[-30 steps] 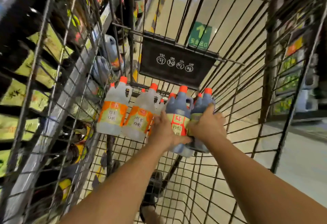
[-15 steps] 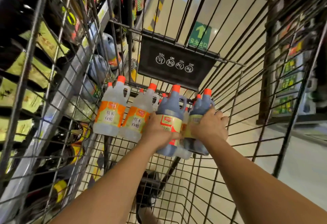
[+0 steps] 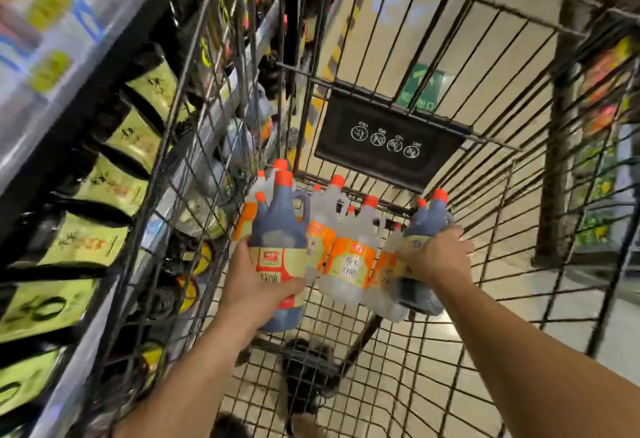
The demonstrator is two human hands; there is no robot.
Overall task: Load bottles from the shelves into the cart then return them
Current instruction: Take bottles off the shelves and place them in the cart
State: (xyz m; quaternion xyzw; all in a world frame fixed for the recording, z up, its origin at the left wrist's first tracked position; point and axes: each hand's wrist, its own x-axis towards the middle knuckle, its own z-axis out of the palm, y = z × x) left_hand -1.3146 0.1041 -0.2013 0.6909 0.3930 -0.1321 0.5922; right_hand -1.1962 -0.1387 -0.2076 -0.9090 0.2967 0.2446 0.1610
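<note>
Left hand (image 3: 256, 285), right hand (image 3: 436, 257), fingers (image 3: 460, 233) wrapping dark bottles (image 3: 280, 226); clear bottles (image 3: 349, 264) between, in cart (image 3: 391, 133)

Dark bottle (image 3: 278, 230): orange cap, cream-red label. Clear bottles (image 3: 349, 257): orange-cream labels. Black cart placard (image 3: 391, 140), white icons.

So one dark bottle (image 3: 278, 257), orange cap and cream-and-red label, was upright near the cart's (image 3: 485, 195) left side, with the left hand (image 3: 252, 285) gripping it round the label. The other dark bottle (image 3: 427, 230) was by the right side, held in the right hand (image 3: 438, 257). The clear bottles (image 3: 349, 257) with orange labels stood between them at the front end. The shelves (image 3: 114, 147) ran just outside the left wall.
</note>
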